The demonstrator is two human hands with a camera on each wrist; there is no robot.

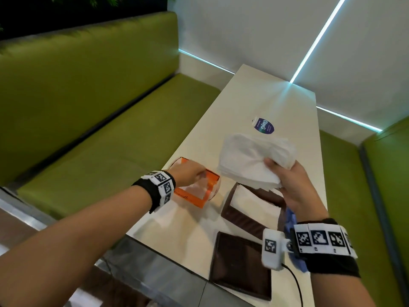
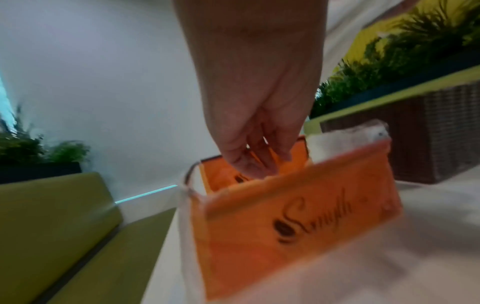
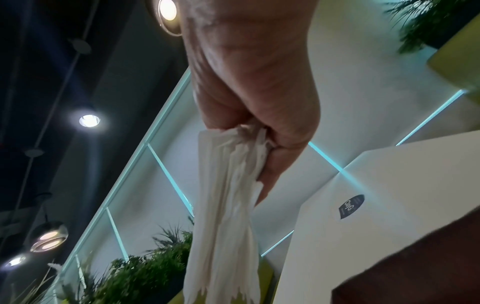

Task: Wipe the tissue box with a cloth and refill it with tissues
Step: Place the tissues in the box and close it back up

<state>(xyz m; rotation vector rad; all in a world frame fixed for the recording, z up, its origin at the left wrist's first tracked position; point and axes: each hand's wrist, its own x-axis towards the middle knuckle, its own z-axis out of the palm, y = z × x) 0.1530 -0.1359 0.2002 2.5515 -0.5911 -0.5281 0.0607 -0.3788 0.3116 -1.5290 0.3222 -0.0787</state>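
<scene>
The orange tissue box point(image 1: 190, 198) with clear edges stands open-topped at the table's left edge; its near wall point(image 2: 298, 226) carries dark script. My left hand point(image 1: 192, 172) hovers over it, the fingers point(image 2: 254, 162) pointing down into the open top with their tips behind the near wall; the thumb is hidden. My right hand point(image 1: 276, 171) holds a thick stack of white tissues point(image 1: 250, 158) above the table, to the right of the box. In the right wrist view the hand point(image 3: 259, 133) pinches the stack point(image 3: 226, 216), which hangs down. A blue cloth point(image 1: 290, 218) lies under my right wrist.
A brown frame point(image 1: 243, 220) and a flat brown panel point(image 1: 241, 264) lie on the white table point(image 1: 276, 103) near me. A blue sticker point(image 1: 263, 125) sits farther back. A green bench point(image 1: 99, 140) runs along the left, and a black cable point(image 1: 296, 282) trails from my right wrist.
</scene>
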